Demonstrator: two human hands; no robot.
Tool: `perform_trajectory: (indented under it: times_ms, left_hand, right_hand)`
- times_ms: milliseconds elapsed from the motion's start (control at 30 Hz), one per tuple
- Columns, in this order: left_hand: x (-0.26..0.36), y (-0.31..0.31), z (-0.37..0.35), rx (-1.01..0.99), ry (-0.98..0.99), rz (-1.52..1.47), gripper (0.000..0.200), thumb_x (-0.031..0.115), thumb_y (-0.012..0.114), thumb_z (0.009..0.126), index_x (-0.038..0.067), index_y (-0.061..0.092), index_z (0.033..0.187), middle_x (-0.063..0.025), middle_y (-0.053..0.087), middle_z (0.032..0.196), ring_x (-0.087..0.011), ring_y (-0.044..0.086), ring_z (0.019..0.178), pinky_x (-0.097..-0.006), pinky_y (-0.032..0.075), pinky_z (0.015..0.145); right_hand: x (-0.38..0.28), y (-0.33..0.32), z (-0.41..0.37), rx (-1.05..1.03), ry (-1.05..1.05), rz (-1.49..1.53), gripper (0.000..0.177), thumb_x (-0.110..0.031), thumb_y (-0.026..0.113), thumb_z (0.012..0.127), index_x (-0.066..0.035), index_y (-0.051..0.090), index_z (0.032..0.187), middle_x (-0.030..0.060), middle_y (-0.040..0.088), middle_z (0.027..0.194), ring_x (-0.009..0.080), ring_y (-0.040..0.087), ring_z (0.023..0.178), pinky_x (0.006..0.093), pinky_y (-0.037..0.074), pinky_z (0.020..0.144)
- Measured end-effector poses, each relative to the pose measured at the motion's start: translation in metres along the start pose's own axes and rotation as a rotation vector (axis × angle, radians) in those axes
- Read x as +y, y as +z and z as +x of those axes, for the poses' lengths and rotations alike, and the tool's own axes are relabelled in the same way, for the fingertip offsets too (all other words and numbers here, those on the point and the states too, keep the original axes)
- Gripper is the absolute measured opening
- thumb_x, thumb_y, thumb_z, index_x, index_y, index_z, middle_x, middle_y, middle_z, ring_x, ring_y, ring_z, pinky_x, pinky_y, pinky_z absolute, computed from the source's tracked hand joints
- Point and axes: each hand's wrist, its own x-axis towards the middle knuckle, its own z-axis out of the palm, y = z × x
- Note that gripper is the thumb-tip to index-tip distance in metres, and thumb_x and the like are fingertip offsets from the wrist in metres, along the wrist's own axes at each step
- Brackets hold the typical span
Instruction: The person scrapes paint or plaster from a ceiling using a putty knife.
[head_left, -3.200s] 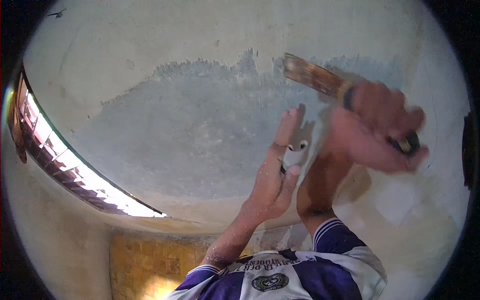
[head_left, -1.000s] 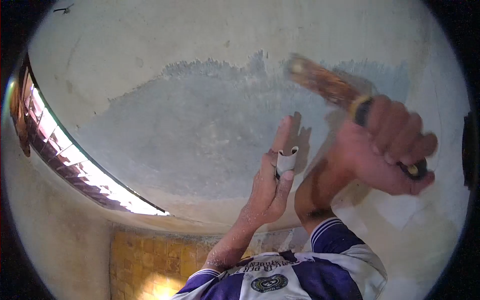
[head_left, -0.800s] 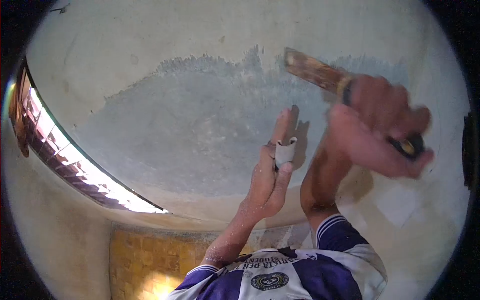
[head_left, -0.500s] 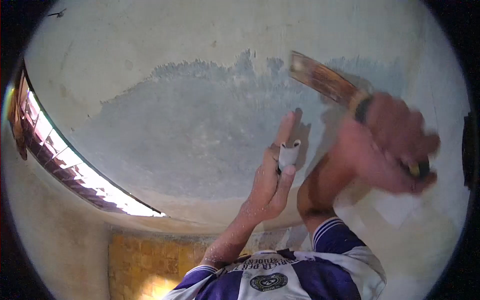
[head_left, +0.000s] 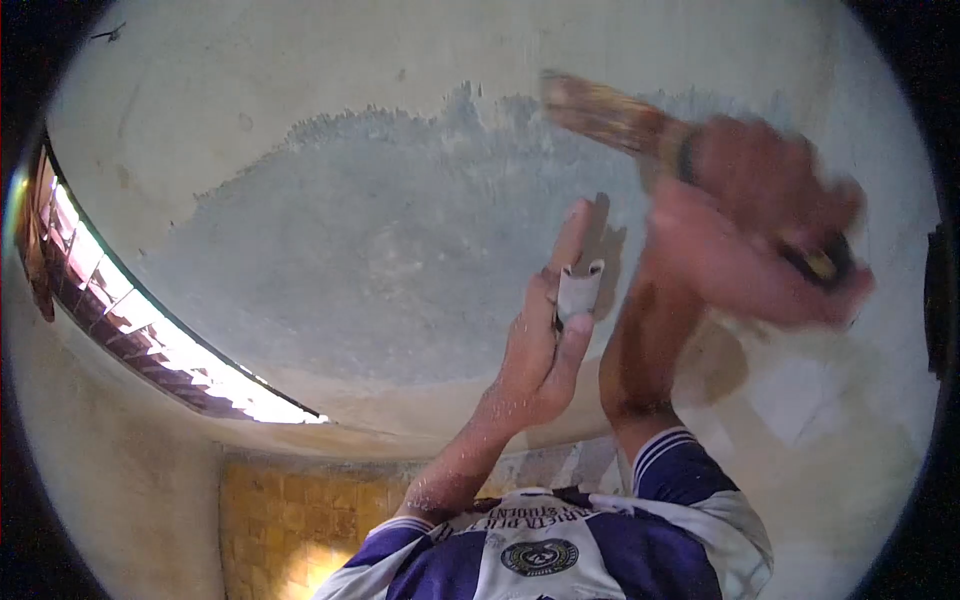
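A broad stretch of pale wall (head_left: 300, 50) with a grey patch (head_left: 370, 240) fills most of the view; the patch's upper edge is jagged, its lower edge soft. Wall surface spreads leftward from the left hand (head_left: 540, 345) to a barred, brightly lit window (head_left: 150, 320), and more of it runs between the right hand (head_left: 765, 215) and a dark object (head_left: 936, 300) at the far right edge. Yellow tiles (head_left: 290, 510) show at the lower left. On the purple and white shirt (head_left: 650, 550), "STUDENT" can be read beneath a longer line that is only partly legible; the lettering around the round emblem (head_left: 540, 557) is too small to read. The flat brown tool (head_left: 605, 115) is at upper right, in front of the patch's upper edge, its long axis slanting from the free end at upper left down to the dark handle at lower right. The right hand is curled tightly around that handle, blurred. The left hand has its fingers nearly straight, pointing up, with the thumb pressing a white curled piece (head_left: 578, 292) against them, its open end upward. Whether the left fingertips touch the wall cannot be told.
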Motion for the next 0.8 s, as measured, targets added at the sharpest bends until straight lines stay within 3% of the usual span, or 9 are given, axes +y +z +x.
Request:
perform_trajectory:
  times_ms: [100,200,400,500,600,733,800]
  left_hand:
    - [0.003,-0.003,-0.003,-0.034,0.061,0.027,0.053,0.018,0.032,0.101,-0.013,0.019,0.141,-0.0295,0.017,0.156,-0.0415,0.023,0.144,-0.0419,0.022,0.114]
    - [0.006,-0.004,-0.002,-0.015,0.048,0.009,0.052,0.018,0.033,0.101,-0.013,0.020,0.141,-0.0297,0.018,0.156,-0.0415,0.023,0.144,-0.0416,0.022,0.113]
    - [0.002,-0.004,-0.009,0.013,0.091,0.000,0.050,0.018,0.033,0.101,-0.013,0.021,0.139,-0.0303,0.017,0.156,-0.0428,0.022,0.144,-0.0420,0.022,0.113]
    - [0.005,0.000,-0.006,-0.015,0.066,-0.010,0.050,0.016,0.033,0.101,-0.013,0.020,0.139,-0.0306,0.016,0.156,-0.0427,0.022,0.145,-0.0425,0.022,0.113]
    - [0.011,-0.003,-0.003,-0.048,0.104,0.057,0.055,0.019,0.034,0.101,-0.013,0.018,0.142,-0.0303,0.016,0.156,-0.0421,0.019,0.145,-0.0424,0.020,0.115]
    - [0.018,-0.001,0.008,0.064,0.103,0.186,0.066,0.036,0.037,0.102,-0.014,0.023,0.142,-0.0267,0.018,0.157,-0.0274,0.043,0.122,-0.0398,0.032,0.104]
    - [0.022,-0.002,0.021,0.051,0.115,0.155,0.067,0.036,0.037,0.101,-0.014,0.022,0.143,-0.0266,0.019,0.156,-0.0275,0.042,0.117,-0.0381,0.030,0.102]
  right_hand:
    - [-0.020,-0.004,0.004,-0.084,-0.049,0.033,0.056,-0.063,0.035,0.089,-0.012,0.046,0.069,-0.0010,0.040,0.055,0.0115,0.029,0.046,0.0288,0.024,0.047]
    - [0.023,0.004,-0.017,-0.118,0.051,-0.077,0.054,-0.061,0.038,0.088,-0.013,0.045,0.066,-0.0020,0.040,0.055,0.0088,0.031,0.046,0.0272,0.026,0.048]
    - [0.031,0.000,-0.007,-0.111,0.046,-0.026,0.053,-0.061,0.038,0.090,-0.013,0.044,0.068,-0.0018,0.039,0.055,0.0089,0.031,0.046,0.0273,0.027,0.048]
    - [0.019,-0.006,-0.010,-0.123,0.060,-0.025,0.052,-0.061,0.037,0.090,-0.014,0.045,0.069,-0.0013,0.039,0.055,0.0090,0.031,0.046,0.0278,0.027,0.047]
    - [-0.020,0.012,-0.004,-0.035,-0.104,0.060,0.053,-0.060,0.038,0.091,-0.012,0.045,0.070,0.0016,0.037,0.055,0.0118,0.028,0.046,0.0309,0.022,0.045]
    - [0.022,-0.012,-0.011,-0.094,0.087,0.017,0.054,-0.061,0.043,0.091,-0.011,0.044,0.071,0.0009,0.038,0.057,0.0131,0.031,0.050,0.0339,0.026,0.049]
    - [0.003,-0.004,-0.013,-0.081,0.051,0.035,0.053,-0.060,0.041,0.091,-0.011,0.044,0.070,0.0010,0.038,0.057,0.0130,0.032,0.051,0.0340,0.025,0.049]
